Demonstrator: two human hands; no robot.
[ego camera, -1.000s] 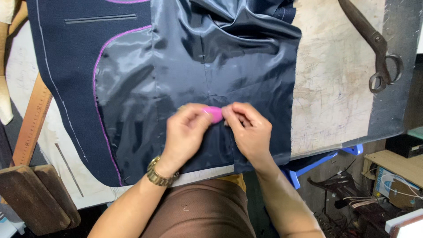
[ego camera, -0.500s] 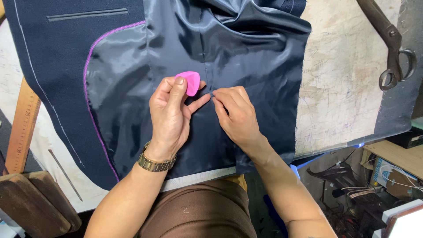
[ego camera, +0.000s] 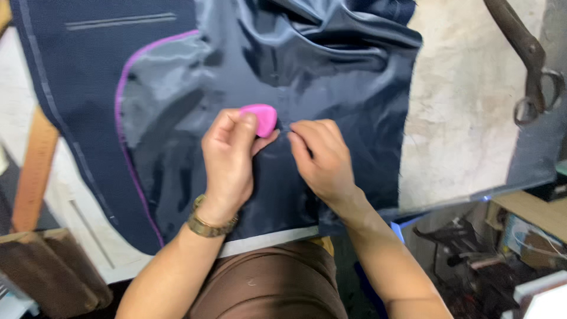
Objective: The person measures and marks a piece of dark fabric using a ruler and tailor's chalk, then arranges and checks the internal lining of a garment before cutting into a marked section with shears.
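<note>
Now the left hand (ego camera: 227,156) grips a pink chalk (ego camera: 260,118) between thumb and fingertips — the chalk sticks out past the fingertips, touching the lining (ego camera: 307,77). Just right of it, the right hand (ego camera: 322,159) has its fingers curled narrow, pinching the lining. Scissors (ego camera: 528,65) lie well right of both hands.

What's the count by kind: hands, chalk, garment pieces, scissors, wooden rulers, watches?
Hands: 2 (left hand, right hand)
Pink chalk: 1, held by the left hand
Dark blue garment piece with shiny lining: 1
Scissors: 1
Wooden ruler: 1
Wristwatch: 1
Total: 7
</note>
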